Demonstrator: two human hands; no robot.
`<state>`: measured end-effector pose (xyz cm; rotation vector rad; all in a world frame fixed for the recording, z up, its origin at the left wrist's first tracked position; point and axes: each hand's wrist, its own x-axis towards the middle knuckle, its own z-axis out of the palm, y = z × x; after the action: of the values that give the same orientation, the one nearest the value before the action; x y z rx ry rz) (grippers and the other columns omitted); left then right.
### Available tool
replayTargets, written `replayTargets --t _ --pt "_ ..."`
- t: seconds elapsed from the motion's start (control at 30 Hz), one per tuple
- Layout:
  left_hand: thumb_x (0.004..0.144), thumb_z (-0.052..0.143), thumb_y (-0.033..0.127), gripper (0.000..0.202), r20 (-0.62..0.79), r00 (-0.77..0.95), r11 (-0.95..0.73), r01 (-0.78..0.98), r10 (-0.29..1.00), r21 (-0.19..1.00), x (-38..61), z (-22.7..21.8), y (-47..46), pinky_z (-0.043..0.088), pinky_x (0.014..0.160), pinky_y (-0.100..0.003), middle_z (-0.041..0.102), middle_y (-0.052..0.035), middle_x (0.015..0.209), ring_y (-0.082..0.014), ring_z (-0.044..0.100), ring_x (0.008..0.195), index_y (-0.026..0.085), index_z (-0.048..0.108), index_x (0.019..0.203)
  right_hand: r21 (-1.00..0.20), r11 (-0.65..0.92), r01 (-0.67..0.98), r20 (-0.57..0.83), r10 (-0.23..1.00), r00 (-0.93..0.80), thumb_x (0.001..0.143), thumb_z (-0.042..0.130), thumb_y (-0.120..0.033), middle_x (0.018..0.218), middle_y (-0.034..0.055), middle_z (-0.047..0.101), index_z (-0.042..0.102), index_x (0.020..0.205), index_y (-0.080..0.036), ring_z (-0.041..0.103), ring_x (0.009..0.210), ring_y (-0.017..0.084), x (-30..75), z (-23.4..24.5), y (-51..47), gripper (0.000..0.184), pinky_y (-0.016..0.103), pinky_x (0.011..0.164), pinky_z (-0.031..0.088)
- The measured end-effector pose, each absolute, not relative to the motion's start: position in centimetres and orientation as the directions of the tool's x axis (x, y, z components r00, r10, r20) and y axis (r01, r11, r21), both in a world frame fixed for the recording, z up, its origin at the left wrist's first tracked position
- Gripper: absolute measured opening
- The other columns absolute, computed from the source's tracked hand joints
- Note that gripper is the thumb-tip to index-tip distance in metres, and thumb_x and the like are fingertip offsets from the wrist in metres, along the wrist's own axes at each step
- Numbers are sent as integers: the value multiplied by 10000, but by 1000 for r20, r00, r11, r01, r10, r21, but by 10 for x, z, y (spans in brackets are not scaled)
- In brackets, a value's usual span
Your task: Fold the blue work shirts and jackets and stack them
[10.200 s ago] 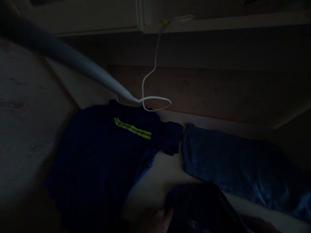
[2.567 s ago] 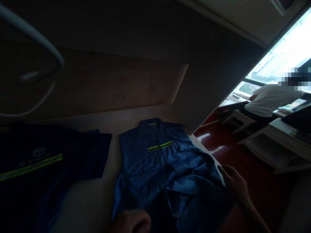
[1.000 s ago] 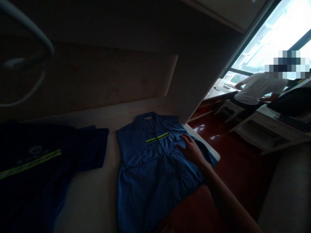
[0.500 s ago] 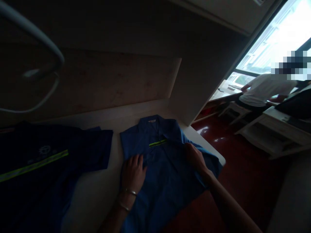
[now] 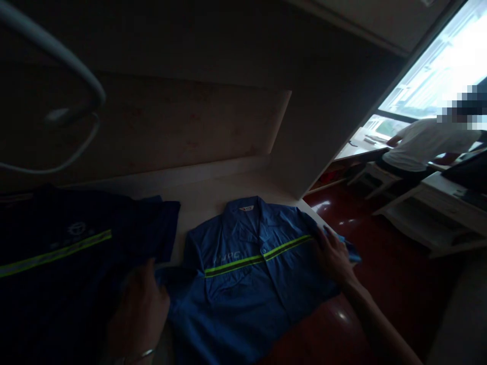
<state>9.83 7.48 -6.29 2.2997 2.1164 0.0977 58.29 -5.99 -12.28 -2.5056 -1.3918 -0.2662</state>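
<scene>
The blue short-sleeved work shirt with a yellow-green stripe [image 5: 251,274] lies front-up on the pale tabletop [image 5: 213,195], beside a dark navy shirt [image 5: 68,253]. The right hand [image 5: 335,256] presses flat and unclenched on the sleeve at the table's edge. The left hand [image 5: 139,309] sits at the other sleeve, its grip too dim to tell. Even outward smoothing from the stripe looks best. Half a second ago the chest was bunched; now it lies spread.
</scene>
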Motion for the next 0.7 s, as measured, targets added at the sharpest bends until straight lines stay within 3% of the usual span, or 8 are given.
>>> replayTargets --t 0.07,0.13,0.2,0.27,0.37,0.43,0.57,0.7 --pt "901 398 194 368 202 211 -233 968 956 90 122 -63 63 526 744 -373 617 -161 1043 -273 656 904 132 538 1236 -83 -472 877 195 856 479 977 284 -502 1590 124 289 306 1521 -245 256 1458 305 563 -132 -32 603 622 1147 200" --pt "898 430 184 284 252 256 -314 923 933 224 152 -67 52 532 693 -306 594 -136 1087 -225 654 901 164 574 1142 -72 -512 856 136 845 517 982 275 -501 1610 123 244 256 1541 -241 253 1460 310 557 -132 1 617 652 1139 178" --pt "920 446 234 281 214 262 -323 883 941 341 179 -73 49 522 615 -258 586 -121 1149 -186 665 864 182 566 1168 -81 -559 825 91 820 565 980 295 -502 1617 137 219 234 1552 -229 275 1448 335 562 -125 32 637 664 1121 201" --pt "950 418 330 399 134 246 -278 897 960 344 195 -80 55 527 586 -274 542 -161 1297 -187 682 825 174 509 1306 -79 -576 814 26 815 579 966 354 -505 1605 155 249 240 1554 -219 278 1442 361 572 -116 58 663 669 1103 227" --pt "962 379 400 585 11 184 -180 941 983 285 197 -88 75 556 636 -346 424 -271 1444 -230 703 822 94 358 1459 -76 -554 829 -88 832 548 928 460 -498 1494 214 431 314 1529 -167 387 1376 389 586 -107 80 701 625 1054 332" --pt "961 375 321 563 -76 192 -158 933 978 323 191 -92 86 557 728 -375 471 -301 1397 -268 703 911 27 367 1441 -92 -509 856 -117 859 498 902 508 -456 1341 217 586 455 1451 -153 525 1254 380 589 -106 85 630 548 979 429" --pt "883 459 117 364 -221 271 -142 871 937 470 175 -89 88 492 914 -321 683 -192 1176 -237 666 1085 80 591 1219 -172 -318 932 -106 947 304 859 506 -305 1037 126 745 726 1053 -202 676 987 288 578 -99 85 311 378 832 503" --pt "878 537 195 211 -287 288 -92 834 914 545 148 -69 58 493 853 -248 757 -59 1034 -176 697 993 213 679 1033 -291 -67 954 41 996 82 844 489 -415 840 92 755 747 819 -230 700 839 280 545 -63 74 318 362 738 532"
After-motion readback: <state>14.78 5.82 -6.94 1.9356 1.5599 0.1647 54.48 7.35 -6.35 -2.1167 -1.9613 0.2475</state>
